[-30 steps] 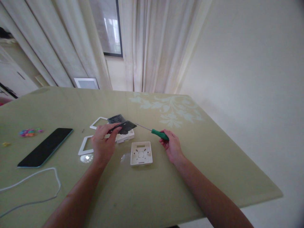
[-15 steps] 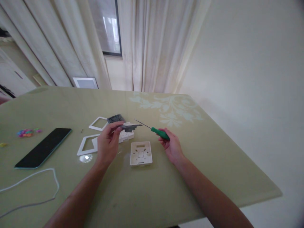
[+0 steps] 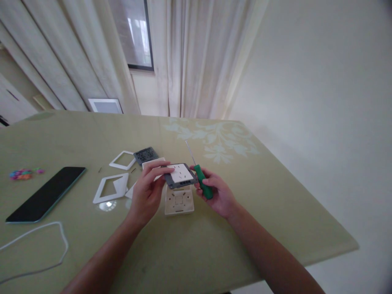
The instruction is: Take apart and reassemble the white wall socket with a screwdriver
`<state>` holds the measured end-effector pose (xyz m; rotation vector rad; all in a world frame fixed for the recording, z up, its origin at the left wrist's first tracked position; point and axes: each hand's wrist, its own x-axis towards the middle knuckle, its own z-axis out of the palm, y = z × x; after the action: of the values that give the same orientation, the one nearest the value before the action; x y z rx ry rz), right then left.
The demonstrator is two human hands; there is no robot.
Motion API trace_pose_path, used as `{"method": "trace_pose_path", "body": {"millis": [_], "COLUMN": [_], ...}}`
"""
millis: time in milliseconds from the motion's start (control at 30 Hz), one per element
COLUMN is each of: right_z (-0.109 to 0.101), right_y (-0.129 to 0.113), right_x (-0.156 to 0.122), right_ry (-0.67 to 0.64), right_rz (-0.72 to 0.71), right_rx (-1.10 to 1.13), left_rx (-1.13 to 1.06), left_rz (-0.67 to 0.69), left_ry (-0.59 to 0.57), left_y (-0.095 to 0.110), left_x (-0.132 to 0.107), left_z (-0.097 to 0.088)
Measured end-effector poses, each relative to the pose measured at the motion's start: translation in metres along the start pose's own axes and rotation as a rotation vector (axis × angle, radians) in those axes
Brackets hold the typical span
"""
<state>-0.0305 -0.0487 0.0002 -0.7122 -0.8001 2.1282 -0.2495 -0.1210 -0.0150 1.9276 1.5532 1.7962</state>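
Olive table (image 3: pixel 232 245) spreads under both my grips. Far out to the left of my left grip (image 3: pixel 147 196) lie a dark phone (image 3: pixel 45 194) and a white cable (image 3: pixel 33 245). Nearer on that side are two white frames (image 3: pixel 110 188), with a grey insert (image 3: pixel 146 155) beyond the fingertips. A white box (image 3: pixel 179 203) sits open side up on the table, below and between the grips. Held above it is the socket (image 3: pixel 179 175), white face up in a grey carrier. My left grip is pinched on its left edge. My right grip (image 3: pixel 219 198), just at its right edge, is closed round the green screwdriver (image 3: pixel 203 185), shaft pointing away from me. I judge the socket light, stiff and smooth, moulded plastic that could crack if twisted, so the carrier's edges are the place to hold, not the face. The screwdriver handle looks slim and easy to keep in the palm.
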Motion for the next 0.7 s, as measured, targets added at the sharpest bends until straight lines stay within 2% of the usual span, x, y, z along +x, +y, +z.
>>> {"method": "trace_pose_path", "body": {"millis": [133, 300, 500, 700], "right_z": [0.002, 0.001, 0.001, 0.000], "right_y": [0.006, 0.012, 0.014, 0.015], "right_x": [-0.004, -0.004, -0.003, -0.003], "right_ry": [-0.052, 0.006, 0.082, 0.125], "right_rz": [0.007, -0.032, -0.099, -0.194], "right_rx": [-0.049, -0.195, -0.255, -0.312], "left_rx": [-0.028, -0.113, -0.288, -0.466], "left_rz": [0.007, -0.024, -0.247, -0.350], "left_ry": [-0.019, -0.126, -0.235, -0.272], "left_y": [0.003, 0.011, 0.018, 0.018], "left_x": [-0.004, -0.009, -0.014, -0.019], "left_z": [0.004, 0.007, 0.008, 0.018]}}
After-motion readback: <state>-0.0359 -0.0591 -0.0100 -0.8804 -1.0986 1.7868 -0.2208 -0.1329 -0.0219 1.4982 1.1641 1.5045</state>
